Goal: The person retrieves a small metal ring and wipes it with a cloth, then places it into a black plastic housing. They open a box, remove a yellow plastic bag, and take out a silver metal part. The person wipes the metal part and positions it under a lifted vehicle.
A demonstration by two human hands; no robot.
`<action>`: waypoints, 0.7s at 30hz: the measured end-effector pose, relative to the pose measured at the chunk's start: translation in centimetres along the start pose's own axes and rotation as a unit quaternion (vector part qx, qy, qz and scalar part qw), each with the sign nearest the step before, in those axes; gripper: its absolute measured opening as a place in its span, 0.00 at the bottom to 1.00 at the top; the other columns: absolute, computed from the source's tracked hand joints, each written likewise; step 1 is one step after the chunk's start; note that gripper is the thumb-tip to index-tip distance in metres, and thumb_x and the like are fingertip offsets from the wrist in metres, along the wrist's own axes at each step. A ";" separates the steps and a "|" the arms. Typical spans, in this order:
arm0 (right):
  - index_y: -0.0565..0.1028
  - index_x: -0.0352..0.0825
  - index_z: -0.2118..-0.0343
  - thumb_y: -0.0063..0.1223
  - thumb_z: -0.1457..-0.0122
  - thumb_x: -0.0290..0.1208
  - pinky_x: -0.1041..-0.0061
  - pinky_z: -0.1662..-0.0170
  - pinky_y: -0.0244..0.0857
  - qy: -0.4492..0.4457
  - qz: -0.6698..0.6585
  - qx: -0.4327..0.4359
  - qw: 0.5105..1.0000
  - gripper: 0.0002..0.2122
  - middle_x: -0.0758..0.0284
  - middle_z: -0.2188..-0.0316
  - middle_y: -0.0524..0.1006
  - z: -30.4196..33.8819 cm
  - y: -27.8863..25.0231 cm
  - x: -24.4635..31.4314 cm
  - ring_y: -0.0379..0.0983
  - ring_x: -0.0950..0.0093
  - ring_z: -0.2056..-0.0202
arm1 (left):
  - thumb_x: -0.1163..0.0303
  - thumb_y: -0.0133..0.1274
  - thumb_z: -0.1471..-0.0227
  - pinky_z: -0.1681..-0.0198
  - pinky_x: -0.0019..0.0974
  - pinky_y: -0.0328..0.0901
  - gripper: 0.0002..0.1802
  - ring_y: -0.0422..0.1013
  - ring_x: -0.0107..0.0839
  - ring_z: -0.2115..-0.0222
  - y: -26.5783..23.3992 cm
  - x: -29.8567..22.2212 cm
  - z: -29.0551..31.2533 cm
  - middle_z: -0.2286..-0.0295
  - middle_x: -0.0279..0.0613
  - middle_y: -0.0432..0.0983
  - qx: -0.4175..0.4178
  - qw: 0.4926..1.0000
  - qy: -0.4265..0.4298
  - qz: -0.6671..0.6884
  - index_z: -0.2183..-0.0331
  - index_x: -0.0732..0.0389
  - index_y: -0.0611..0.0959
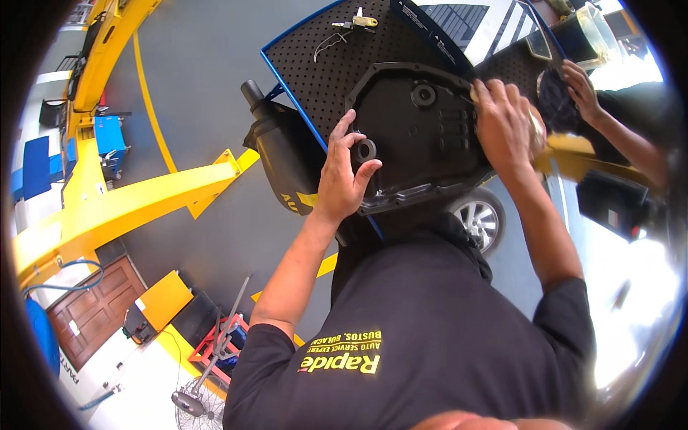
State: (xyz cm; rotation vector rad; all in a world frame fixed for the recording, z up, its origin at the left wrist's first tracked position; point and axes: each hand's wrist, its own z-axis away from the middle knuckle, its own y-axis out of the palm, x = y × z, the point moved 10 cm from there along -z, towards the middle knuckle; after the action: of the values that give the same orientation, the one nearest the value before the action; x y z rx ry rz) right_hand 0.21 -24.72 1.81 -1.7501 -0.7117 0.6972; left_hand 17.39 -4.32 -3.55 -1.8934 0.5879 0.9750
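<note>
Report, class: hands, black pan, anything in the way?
Left hand open at left edge of black pan. Right hand at right edge, something pale beneath. Pan over perforated tray. Nothing visibly blocking.

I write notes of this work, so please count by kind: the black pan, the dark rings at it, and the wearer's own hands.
Pan: 1
Rings: 2
Hands: 2
Total: 5

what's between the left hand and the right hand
The head view shows a black pan between the left hand and the right hand, with a dark ring near the left hand and a second ring farther up.
</note>
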 end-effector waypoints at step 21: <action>0.79 0.30 0.50 0.54 0.37 0.26 0.61 0.52 0.72 -0.029 -0.219 0.134 0.966 0.14 0.57 0.58 0.76 -1.7 -9.2 0.8 0.77 0.59 0.56 | 0.39 0.53 0.39 0.34 0.47 0.57 0.35 0.61 0.52 0.35 -0.3 0.2 0.5 0.35 0.57 0.61 -0.029 0.999 -0.032 0.023 0.51 0.64 0.73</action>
State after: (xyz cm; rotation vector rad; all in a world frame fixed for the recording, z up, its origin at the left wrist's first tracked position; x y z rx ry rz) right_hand 0.87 -22.86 10.95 -1.2709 -0.9596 0.5106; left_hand 17.56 -3.75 -3.73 -1.8997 0.5721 1.0892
